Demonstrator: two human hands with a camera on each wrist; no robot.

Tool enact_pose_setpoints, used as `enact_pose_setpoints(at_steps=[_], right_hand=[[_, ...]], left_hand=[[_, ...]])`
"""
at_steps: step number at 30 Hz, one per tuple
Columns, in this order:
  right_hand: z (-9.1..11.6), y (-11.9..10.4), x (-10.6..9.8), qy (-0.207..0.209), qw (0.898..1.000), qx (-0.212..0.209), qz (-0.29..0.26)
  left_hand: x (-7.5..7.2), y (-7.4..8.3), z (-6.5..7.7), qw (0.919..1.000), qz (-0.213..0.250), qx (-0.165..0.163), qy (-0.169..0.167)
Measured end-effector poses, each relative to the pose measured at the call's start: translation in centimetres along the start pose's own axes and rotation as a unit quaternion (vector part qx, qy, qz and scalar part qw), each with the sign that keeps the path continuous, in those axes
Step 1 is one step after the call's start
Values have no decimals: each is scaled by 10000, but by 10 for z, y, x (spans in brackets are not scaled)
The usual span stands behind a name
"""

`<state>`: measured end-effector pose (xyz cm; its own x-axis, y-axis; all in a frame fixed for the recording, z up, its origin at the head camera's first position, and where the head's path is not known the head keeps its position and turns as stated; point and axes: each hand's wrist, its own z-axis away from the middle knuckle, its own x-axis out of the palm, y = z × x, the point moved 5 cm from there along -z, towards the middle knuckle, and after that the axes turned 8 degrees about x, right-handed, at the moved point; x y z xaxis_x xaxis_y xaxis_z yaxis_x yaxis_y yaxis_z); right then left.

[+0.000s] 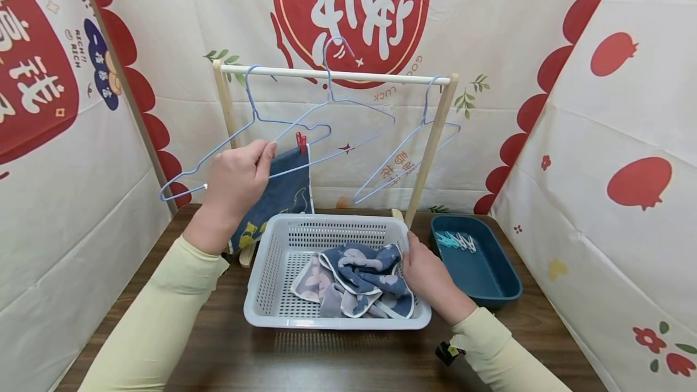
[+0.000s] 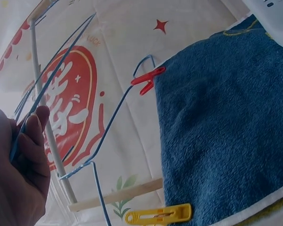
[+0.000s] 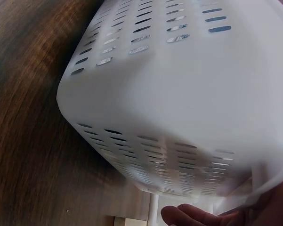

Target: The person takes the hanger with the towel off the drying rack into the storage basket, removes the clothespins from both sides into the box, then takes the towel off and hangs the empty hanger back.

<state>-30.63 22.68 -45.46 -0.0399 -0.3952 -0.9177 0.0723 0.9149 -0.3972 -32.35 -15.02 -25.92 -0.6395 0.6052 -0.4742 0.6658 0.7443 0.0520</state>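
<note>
My left hand (image 1: 239,171) grips one end of a blue clothes hanger (image 1: 362,101), whose hook stands higher than the rail in the head view. Beside that hand, a dark blue towel (image 1: 288,183) hangs from another blue hanger (image 1: 207,159). A red clothespin (image 2: 148,80) and a yellow clothespin (image 2: 159,214) hold the towel, as the left wrist view shows. My right hand (image 1: 430,271) holds the right rim of a white perforated basket (image 1: 283,322), fingers under the rim. Crumpled in the basket lies patterned blue and pink cloth (image 1: 359,277).
A rack with a white rail (image 1: 376,77) and wooden posts stands behind the basket. A third blue hanger (image 1: 389,153) hangs at its right end. On the right of the brown table (image 1: 305,362), a dark teal tray (image 1: 490,271) holds several clothespins (image 1: 457,241).
</note>
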Motion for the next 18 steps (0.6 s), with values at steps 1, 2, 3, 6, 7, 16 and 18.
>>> enact_pose_setpoints(at_steps=[1, 2, 3, 6, 7, 16, 18], right_hand=[[0, 0, 0, 8, 10000, -6, 5], [0, 0, 0, 15, 10000, -14, 7], [0, 0, 0, 20, 10000, -20, 10], [0, 0, 0, 1, 10000, -17, -9], [0, 0, 0, -12, 10000, -12, -17], [1, -1, -1, -35, 10000, 24, -83], [1, -1, -1, -25, 10000, -1, -81]], left_hand=[[3, 1, 0, 10000, -19, 16, -55], [5, 2, 1, 9999, -51, 37, -92], [7, 3, 1, 9999, -83, 53, -136], [13, 5, 3, 9995, -156, 58, -261], [15, 6, 4, 9994, -191, 52, -295], [29, 12, 14, 9977, -344, -65, -575], [31, 13, 16, 9973, -363, -116, -626]])
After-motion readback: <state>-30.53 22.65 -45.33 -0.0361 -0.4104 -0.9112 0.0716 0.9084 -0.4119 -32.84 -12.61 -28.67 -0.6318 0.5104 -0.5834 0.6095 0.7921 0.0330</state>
